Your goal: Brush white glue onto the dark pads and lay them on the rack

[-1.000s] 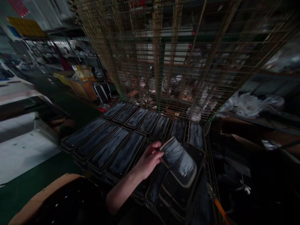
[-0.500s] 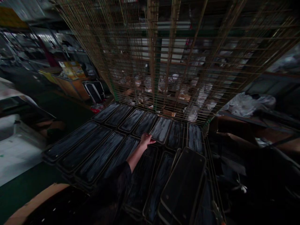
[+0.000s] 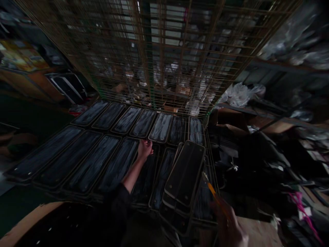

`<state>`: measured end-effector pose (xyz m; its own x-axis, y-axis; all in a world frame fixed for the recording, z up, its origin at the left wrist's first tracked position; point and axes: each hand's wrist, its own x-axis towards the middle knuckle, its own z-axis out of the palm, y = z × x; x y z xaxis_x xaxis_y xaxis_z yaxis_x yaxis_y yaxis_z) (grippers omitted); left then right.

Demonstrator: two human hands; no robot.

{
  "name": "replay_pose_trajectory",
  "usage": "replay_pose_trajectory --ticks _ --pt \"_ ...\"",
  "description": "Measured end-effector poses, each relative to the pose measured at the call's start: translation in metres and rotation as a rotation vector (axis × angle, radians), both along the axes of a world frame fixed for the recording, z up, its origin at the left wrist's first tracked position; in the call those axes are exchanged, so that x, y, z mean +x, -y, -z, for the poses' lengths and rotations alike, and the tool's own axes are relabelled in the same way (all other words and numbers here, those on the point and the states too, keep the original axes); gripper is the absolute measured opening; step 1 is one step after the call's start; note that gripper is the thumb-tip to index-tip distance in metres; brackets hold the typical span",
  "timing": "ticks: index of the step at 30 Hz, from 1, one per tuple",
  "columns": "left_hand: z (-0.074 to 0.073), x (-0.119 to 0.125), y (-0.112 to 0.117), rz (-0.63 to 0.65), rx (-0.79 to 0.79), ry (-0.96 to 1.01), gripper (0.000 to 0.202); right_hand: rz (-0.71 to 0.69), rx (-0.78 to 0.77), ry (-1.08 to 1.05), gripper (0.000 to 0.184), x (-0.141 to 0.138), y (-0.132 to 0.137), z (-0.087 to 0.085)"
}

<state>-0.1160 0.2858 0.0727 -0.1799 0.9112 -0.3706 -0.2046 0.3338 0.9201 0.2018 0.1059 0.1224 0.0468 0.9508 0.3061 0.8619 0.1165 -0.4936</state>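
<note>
Dark rectangular panels with rounded corners lie in two rows on the rack; many, like this back-row panel (image 3: 161,127), carry pale brushed streaks. My left hand (image 3: 145,149) is between the rows, by the near end of that panel, its fingers curled; whatever they hold is hidden. At the lower right my right hand (image 3: 230,223), dark and blurred, grips a brush (image 3: 211,189) with an orange handle and a pale tip. Left of the brush tip, a small pile of unstreaked panels (image 3: 185,173) rests at a slant over the front row.
A tall wire mesh (image 3: 164,61) stands behind the rows and leans over them. Clear plastic bags (image 3: 243,94) sit on a shelf at the right, with dark items and cartons below. A black case with pale trim (image 3: 68,87) is at the left, near a wooden box.
The view has turned right and down, so the rows appear further left. My right hand with the brush has come into view. My left hand's fingers have curled in, off the streaked panel's edge.
</note>
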Motion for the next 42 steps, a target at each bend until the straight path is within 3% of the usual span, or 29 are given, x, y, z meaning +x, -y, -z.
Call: replay_pose_trajectory --ticks 3,6,8,11,15,19,23,28,32,35,38,42 --pt "0.012 0.010 0.046 0.160 -0.004 -0.171 0.025 -0.101 0.022 -0.033 0.027 0.009 -0.031 0.005" --pt "0.022 0.020 0.093 0.421 0.109 -0.527 0.029 -0.168 0.060 -0.031 0.027 0.013 -0.072 0.006" --pt "0.024 0.026 0.115 0.513 0.122 -0.693 0.031 -0.187 0.076 -0.023 0.028 0.013 -0.099 0.006" --pt "0.021 0.036 0.128 0.545 0.067 -0.826 0.032 -0.215 0.091 0.033 0.029 0.011 -0.136 0.010" --pt "0.023 0.045 0.127 0.555 -0.008 -0.871 0.033 -0.231 0.097 0.167 0.031 0.007 -0.165 0.018" --pt "0.031 0.047 0.128 0.550 -0.003 -0.880 0.033 -0.260 0.098 0.314 0.033 0.005 -0.154 0.025" --pt "0.033 0.048 0.130 0.563 0.018 -0.943 0.030 -0.365 0.042 0.315 0.031 -0.001 -0.105 0.024" --pt "0.033 0.048 0.131 0.554 0.022 -0.960 0.030 -0.539 -0.121 0.225 0.033 -0.015 -0.031 0.007" --pt "0.038 0.048 0.134 0.525 0.073 -0.963 0.029 -0.603 -0.254 0.035 0.031 -0.019 0.000 -0.010" --pt "0.040 0.048 0.136 0.484 0.071 -0.948 0.028 -0.561 -0.422 -0.156 0.029 -0.012 -0.004 -0.014" --pt "0.041 0.049 0.136 0.447 0.058 -0.917 0.026 -0.502 -0.549 -0.378 0.026 -0.003 -0.030 -0.008" --pt "0.038 0.049 0.132 0.449 0.014 -0.878 0.025 -0.428 -0.462 -0.508 0.025 0.005 -0.087 0.003"
